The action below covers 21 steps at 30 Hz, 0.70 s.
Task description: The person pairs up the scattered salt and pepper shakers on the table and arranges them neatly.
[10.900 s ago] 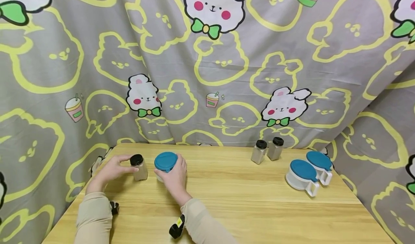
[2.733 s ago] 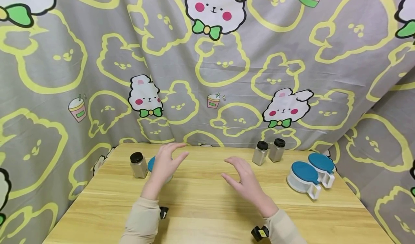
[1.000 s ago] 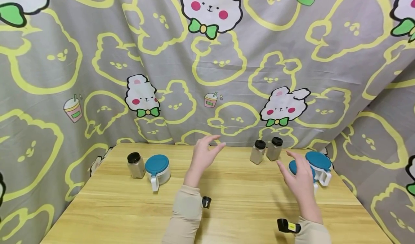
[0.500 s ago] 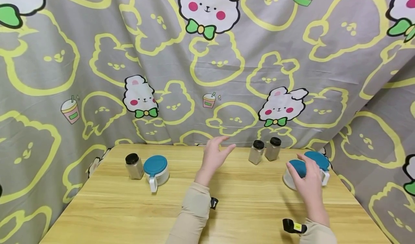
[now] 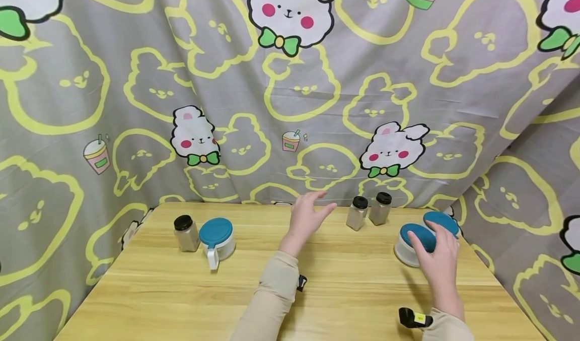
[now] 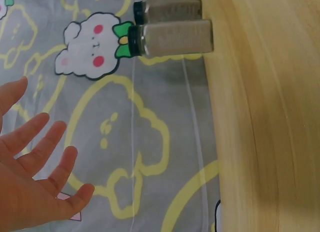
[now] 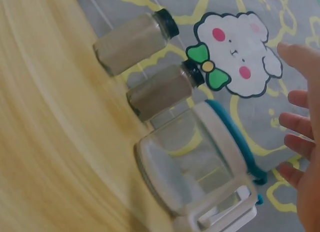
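My left hand (image 5: 307, 221) hovers over the middle of the table, fingers spread and holding nothing. The nearest things to it are two spice jars with black lids, a front one (image 5: 357, 215) and a back one (image 5: 380, 210). On the right, my right hand (image 5: 440, 260) is raised beside a clear canister (image 7: 185, 157) with a blue lid and white handle. A gap shows between hand and canister in the right wrist view, and the fingers are loosely bent. A second canister (image 5: 439, 221) with a blue lid stands behind, partly covered by the hand.
At the table's left stand another black-lidded spice jar (image 5: 186, 235) and a blue-lidded canister (image 5: 217, 237), its handle facing the front. A patterned curtain (image 5: 254, 94) hangs along the back edge of the wooden table (image 5: 181, 300).
Earlier my left hand gripped the left spice jar and my right hand the left canister. Both were let go, standing side by side. Both hands have since moved right, slowing in the last half second.
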Motion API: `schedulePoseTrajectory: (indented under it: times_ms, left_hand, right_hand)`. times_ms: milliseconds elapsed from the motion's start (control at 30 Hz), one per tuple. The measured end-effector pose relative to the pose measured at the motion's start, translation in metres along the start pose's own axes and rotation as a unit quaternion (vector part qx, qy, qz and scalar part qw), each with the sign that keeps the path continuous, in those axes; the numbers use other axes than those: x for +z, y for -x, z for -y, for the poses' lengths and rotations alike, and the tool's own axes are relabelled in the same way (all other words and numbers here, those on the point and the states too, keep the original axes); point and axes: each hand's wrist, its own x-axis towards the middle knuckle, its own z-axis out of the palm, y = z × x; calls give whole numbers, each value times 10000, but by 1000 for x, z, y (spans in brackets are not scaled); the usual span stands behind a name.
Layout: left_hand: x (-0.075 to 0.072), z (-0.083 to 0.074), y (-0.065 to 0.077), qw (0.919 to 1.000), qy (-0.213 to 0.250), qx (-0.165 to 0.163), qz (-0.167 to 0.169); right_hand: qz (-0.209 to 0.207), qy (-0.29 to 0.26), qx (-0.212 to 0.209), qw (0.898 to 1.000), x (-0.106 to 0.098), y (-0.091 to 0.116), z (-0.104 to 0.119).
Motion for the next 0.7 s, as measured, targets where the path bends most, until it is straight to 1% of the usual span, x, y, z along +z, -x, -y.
schedulePoseTrajectory:
  times_ms: [100, 333, 467, 700]
  left_hand:
    - [3, 0, -2, 10000, -59, 2, 20]
    - [9, -2, -6, 9999, -96, 46, 14]
    - [15, -3, -9, 9999, -133, 35, 101]
    - [27, -3, -14, 9994, -275, 89, 214]
  right_hand:
    - [38, 119, 153, 9998, 1, 1, -6]
    - [375, 499, 621, 9961, 4, 4, -18]
    - [414, 577, 796, 9943, 6, 7, -23]
    - [638, 693, 1299, 9870, 7, 11, -31]
